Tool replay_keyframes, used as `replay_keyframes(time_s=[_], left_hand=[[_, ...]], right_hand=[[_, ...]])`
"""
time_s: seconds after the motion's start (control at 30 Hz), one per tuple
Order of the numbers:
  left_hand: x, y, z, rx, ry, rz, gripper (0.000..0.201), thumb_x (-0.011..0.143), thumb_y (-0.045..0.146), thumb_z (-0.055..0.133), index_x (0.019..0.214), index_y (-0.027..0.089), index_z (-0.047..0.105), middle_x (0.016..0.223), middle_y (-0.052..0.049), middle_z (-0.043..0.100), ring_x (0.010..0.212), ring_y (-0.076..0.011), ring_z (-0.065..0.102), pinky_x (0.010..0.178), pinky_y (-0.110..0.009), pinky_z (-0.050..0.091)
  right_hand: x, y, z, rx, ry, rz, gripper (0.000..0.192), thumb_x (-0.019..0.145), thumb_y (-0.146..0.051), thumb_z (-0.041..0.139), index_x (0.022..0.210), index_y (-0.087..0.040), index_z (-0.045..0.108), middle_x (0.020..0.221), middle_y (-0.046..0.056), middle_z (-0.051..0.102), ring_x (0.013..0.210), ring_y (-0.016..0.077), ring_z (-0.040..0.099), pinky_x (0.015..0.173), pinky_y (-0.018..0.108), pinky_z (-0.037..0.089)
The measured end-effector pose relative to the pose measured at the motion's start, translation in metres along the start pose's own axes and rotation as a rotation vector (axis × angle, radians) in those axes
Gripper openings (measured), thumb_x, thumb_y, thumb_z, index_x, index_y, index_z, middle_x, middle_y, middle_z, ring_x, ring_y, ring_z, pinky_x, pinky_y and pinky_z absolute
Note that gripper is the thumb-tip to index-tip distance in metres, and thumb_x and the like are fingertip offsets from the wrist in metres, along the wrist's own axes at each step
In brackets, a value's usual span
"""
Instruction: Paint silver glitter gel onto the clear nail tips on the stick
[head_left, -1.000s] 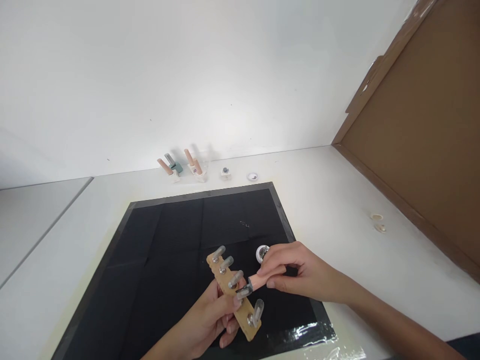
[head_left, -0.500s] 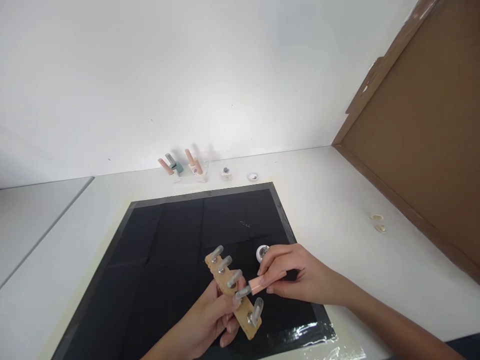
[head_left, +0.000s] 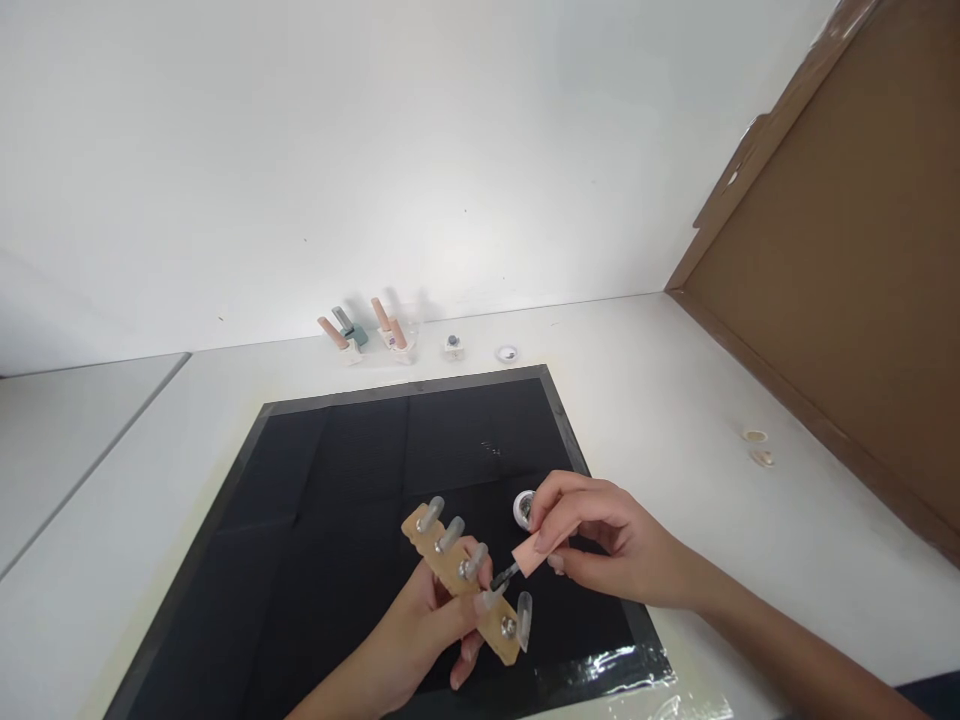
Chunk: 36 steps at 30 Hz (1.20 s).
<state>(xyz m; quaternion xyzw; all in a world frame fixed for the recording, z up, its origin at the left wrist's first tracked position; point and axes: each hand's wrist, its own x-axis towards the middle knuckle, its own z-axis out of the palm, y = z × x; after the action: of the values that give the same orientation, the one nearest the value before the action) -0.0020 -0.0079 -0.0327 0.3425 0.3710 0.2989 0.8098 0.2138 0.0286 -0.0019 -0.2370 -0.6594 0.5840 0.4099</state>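
Note:
My left hand (head_left: 439, 630) is closed round a tan nail stand (head_left: 491, 625) that carries several clear false nails on silvery mounts. Its thumb presses near the fourth nail (head_left: 491, 596). Between the fingertips of my right hand (head_left: 600, 530) is a nail polish brush (head_left: 527, 556) by its pink cap. The dark bristle tip lies at that fourth nail; whether it touches is hard to tell. A small round white pot (head_left: 523, 507) with a dark inside sits behind my right fingers, partly hidden.
Everything sits over a black mat (head_left: 345, 520) taped to a white table (head_left: 660, 420). Polish bottles with pink and grey caps (head_left: 397, 333), a small square bottle (head_left: 453, 347) and a white dish (head_left: 507, 353) line the back. Two small round pieces (head_left: 762, 457) lie right, near a brown cardboard panel (head_left: 840, 270).
My right hand has lifted slightly and drawn the brush up and back, so its dark bristles now show. The stand has tilted a little in my left hand.

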Motion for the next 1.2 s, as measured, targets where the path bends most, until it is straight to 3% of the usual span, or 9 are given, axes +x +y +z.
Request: replay_keyframes(time_s=[0.27, 0.8, 1.07, 1.2], left_hand=[[0.0012, -0.0005, 0.0060, 0.171, 0.060, 0.058, 0.040, 0.067, 0.049, 0.073, 0.075, 0.020, 0.046, 0.046, 0.010, 0.041, 0.035, -0.0025, 0.033, 0.034, -0.014, 0.035], [0.0047, -0.0029, 0.0039, 0.189, 0.112, 0.083, 0.038, 0.064, 0.037, 0.078, 0.074, 0.019, 0.047, 0.051, 0.011, 0.043, 0.033, -0.0007, 0.034, 0.032, -0.012, 0.036], [0.0048, -0.0075, 0.0005, 0.201, 0.082, 0.096, 0.037, 0.067, 0.040, 0.076, 0.075, 0.019, 0.046, 0.052, 0.011, 0.044, 0.036, -0.0010, 0.035, 0.033, -0.011, 0.038], [0.0041, -0.0070, 0.0016, 0.224, 0.073, 0.105, 0.037, 0.070, 0.045, 0.071, 0.076, 0.019, 0.046, 0.054, 0.010, 0.044, 0.036, -0.0008, 0.035, 0.034, -0.012, 0.038]], right_hand=[[0.0005, -0.0052, 0.0004, -0.093, -0.022, -0.016, 0.022, 0.075, 0.000, 0.059, 0.083, -0.019, 0.067, 0.087, 0.003, 0.057, 0.075, 0.0128, 0.057, 0.063, 0.026, 0.050], [-0.0037, -0.0027, 0.0033, -0.439, -0.064, -0.103, 0.021, 0.079, -0.002, 0.056, 0.087, -0.017, 0.067, 0.087, 0.006, 0.059, 0.073, 0.0132, 0.059, 0.055, 0.023, 0.045], [-0.0004, -0.0016, 0.0006, -0.423, -0.021, -0.126, 0.019, 0.077, -0.001, 0.057, 0.081, -0.017, 0.068, 0.083, 0.004, 0.059, 0.062, 0.0096, 0.055, 0.048, 0.020, 0.040], [-0.0003, -0.0048, -0.0045, -0.254, 0.062, -0.030, 0.021, 0.077, -0.003, 0.060, 0.089, -0.020, 0.064, 0.083, 0.002, 0.062, 0.067, 0.0110, 0.059, 0.053, 0.022, 0.046]])
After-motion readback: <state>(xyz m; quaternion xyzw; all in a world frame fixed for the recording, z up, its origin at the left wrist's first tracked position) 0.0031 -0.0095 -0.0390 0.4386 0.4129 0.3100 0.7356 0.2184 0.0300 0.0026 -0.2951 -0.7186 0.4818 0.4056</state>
